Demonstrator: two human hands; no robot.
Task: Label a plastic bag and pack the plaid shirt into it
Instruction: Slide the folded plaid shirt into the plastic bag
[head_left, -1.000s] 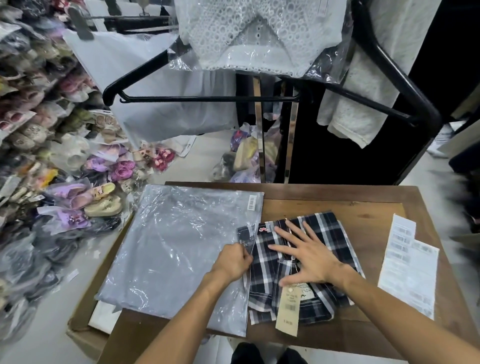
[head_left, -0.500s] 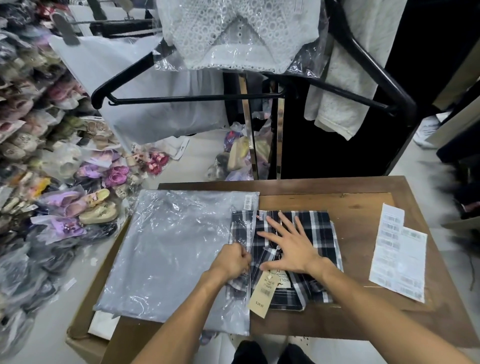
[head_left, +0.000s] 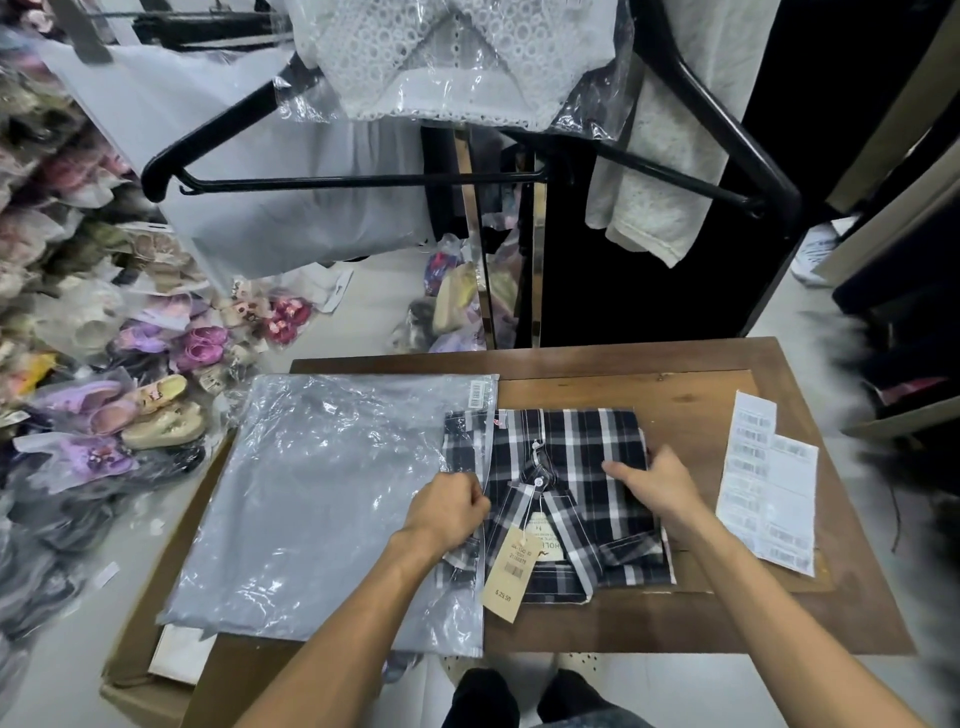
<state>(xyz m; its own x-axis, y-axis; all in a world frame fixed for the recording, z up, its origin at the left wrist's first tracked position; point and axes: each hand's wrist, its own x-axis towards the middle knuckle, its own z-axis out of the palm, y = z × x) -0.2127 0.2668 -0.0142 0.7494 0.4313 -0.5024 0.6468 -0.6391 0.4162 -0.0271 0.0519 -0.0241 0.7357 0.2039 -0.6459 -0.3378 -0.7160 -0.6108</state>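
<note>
A folded dark plaid shirt (head_left: 576, 457) lies on the wooden table, its left edge tucked just inside the open mouth of a clear plastic bag (head_left: 322, 499) that lies flat to the left. A barcode label (head_left: 476, 394) sits at the bag's top right corner. A tan price tag (head_left: 509, 571) hangs from the shirt collar. My left hand (head_left: 447, 506) is closed on the bag's open edge. My right hand (head_left: 657, 486) grips the shirt's right side, thumb on top.
A sheet of barcode labels (head_left: 763, 483) lies at the table's right. A black clothes rack (head_left: 363, 179) with bagged garments stands behind the table (head_left: 675, 623). Bagged shoes (head_left: 130, 405) are piled on the floor at left. A cardboard box (head_left: 140, 660) sits under the bag's left part.
My right hand went from lying flat on the shirt to gripping its right side. The shirt has slid left, its edge now inside the bag mouth. My left hand stays on the bag's edge.
</note>
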